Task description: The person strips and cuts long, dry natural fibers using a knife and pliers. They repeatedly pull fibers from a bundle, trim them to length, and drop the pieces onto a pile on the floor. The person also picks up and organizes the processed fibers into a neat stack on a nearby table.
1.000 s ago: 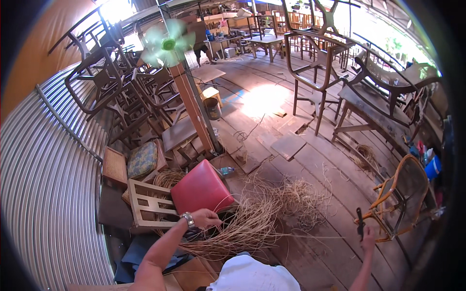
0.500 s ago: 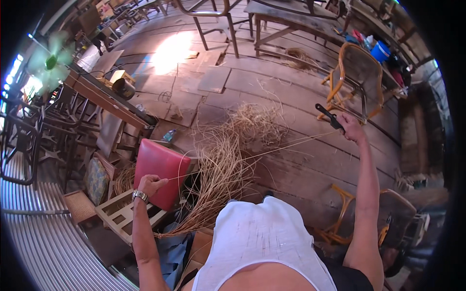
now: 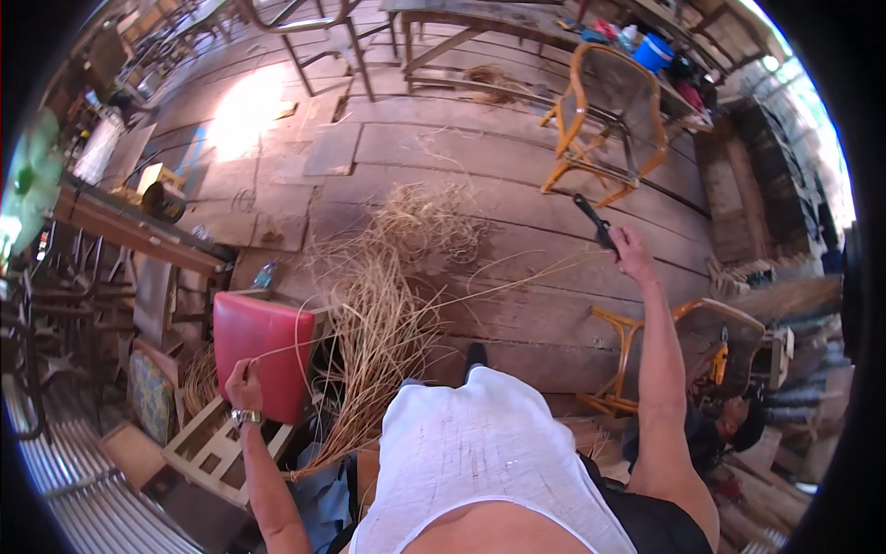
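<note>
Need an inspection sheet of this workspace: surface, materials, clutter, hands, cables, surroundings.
Surface: plank floor, visible seams between boards.
Work items: loose cane heap beside red seat.
Clutter: plastic bottle near red seat; blue bucket, upper right.
Hands: left hand pinches thin strand; right hand grips black tool, type unclear.
Cables: none identifiable.
Surroundings: orange-framed chair, green fan, another person at lower right.
</note>
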A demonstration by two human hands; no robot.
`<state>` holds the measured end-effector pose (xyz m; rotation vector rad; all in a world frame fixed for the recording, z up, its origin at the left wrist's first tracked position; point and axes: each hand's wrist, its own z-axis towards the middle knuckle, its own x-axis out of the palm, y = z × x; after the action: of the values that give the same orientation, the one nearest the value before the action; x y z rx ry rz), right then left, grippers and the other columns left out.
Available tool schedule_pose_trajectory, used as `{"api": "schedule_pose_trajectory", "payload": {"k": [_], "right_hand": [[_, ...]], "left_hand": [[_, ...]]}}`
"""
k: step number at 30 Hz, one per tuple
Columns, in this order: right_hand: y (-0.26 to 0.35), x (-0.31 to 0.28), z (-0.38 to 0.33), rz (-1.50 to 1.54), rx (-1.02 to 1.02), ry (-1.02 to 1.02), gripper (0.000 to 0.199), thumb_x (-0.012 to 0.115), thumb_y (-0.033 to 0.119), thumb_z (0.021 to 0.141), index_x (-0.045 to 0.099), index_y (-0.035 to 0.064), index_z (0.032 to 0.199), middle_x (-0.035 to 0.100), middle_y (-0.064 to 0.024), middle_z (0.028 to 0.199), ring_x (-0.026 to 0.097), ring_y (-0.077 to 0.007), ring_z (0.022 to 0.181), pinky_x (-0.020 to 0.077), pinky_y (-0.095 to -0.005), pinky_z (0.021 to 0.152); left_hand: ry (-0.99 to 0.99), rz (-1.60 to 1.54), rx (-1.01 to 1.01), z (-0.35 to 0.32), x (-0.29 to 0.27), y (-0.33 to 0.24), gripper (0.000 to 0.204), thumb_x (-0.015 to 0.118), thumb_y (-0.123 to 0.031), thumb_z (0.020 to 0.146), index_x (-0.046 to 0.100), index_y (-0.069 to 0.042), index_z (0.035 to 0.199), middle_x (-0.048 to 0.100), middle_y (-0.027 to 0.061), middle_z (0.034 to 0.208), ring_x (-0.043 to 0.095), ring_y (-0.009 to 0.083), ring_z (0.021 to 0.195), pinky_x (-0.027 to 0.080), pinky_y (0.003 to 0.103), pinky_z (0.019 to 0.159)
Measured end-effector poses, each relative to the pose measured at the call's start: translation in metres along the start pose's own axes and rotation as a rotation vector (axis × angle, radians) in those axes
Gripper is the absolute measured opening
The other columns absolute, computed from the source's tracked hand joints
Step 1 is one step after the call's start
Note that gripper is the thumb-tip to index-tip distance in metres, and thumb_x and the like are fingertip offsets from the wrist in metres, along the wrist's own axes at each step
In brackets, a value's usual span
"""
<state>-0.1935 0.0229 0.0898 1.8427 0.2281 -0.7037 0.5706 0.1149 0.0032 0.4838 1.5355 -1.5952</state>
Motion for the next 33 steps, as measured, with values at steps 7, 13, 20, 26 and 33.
{"api": "schedule_pose_trajectory", "payload": {"k": [7, 13, 20, 26, 33], "right_hand": [[0.003, 0.010, -0.024, -0.056, 0.036, 0.141, 0.025, 0.052, 0.032, 0.096, 0.057, 0.0085, 0.088, 0.055, -0.0005, 0.064, 0.053, -0.0074, 0.048, 0.0398, -0.0253, 0.042], [-0.005, 0.002, -0.043, -0.277, -0.033, 0.191, 0.026, 0.053, 0.028, 0.095, 0.056, 0.0043, 0.087, 0.059, -0.0064, 0.067, 0.059, -0.0144, 0.052, 0.0455, -0.0332, 0.050], [-0.058, -0.016, -0.060, -0.466, -0.240, -0.044, 0.026, 0.053, 0.028, 0.094, 0.055, 0.0029, 0.089, 0.060, -0.0184, 0.072, 0.060, -0.0356, 0.062, 0.0438, -0.0434, 0.057], [-0.016, 0.029, -0.094, -0.482, -0.109, -0.158, 0.025, 0.050, 0.029, 0.095, 0.054, 0.0048, 0.088, 0.060, -0.0223, 0.073, 0.059, -0.0437, 0.071, 0.0435, -0.0514, 0.061], [0.021, 0.116, -0.097, -0.382, -0.237, -0.025, 0.024, 0.049, 0.029, 0.096, 0.051, 0.0057, 0.090, 0.061, -0.0229, 0.074, 0.059, -0.0449, 0.074, 0.0446, -0.0535, 0.062]], "left_hand": [[-0.079, 0.221, -0.080, 0.036, -0.001, 0.057, 0.033, 0.060, -0.034, 0.093, 0.062, -0.004, 0.080, 0.058, 0.0085, 0.062, 0.054, 0.0194, 0.057, 0.043, 0.034, 0.055], [-0.289, 0.203, -0.379, 0.086, -0.060, 0.204, 0.057, 0.055, -0.057, 0.088, 0.067, -0.001, 0.088, 0.063, 0.0176, 0.074, 0.055, 0.0316, 0.065, 0.044, 0.043, 0.064], [-0.264, 0.342, -0.740, 0.113, -0.115, 0.233, 0.060, 0.057, -0.055, 0.085, 0.066, 0.001, 0.105, 0.067, 0.0212, 0.102, 0.062, 0.0373, 0.092, 0.048, 0.045, 0.081], [0.272, 0.438, 0.076, 0.143, 0.010, 0.034, 0.053, 0.068, -0.036, 0.078, 0.058, -0.005, 0.120, 0.064, 0.0220, 0.109, 0.062, 0.0394, 0.100, 0.050, 0.045, 0.084], [0.769, -0.265, 0.712, 0.032, 0.172, -0.311, 0.046, 0.066, -0.033, 0.086, 0.057, -0.004, 0.121, 0.058, 0.0207, 0.123, 0.050, 0.0371, 0.120, 0.039, 0.044, 0.102]]}}
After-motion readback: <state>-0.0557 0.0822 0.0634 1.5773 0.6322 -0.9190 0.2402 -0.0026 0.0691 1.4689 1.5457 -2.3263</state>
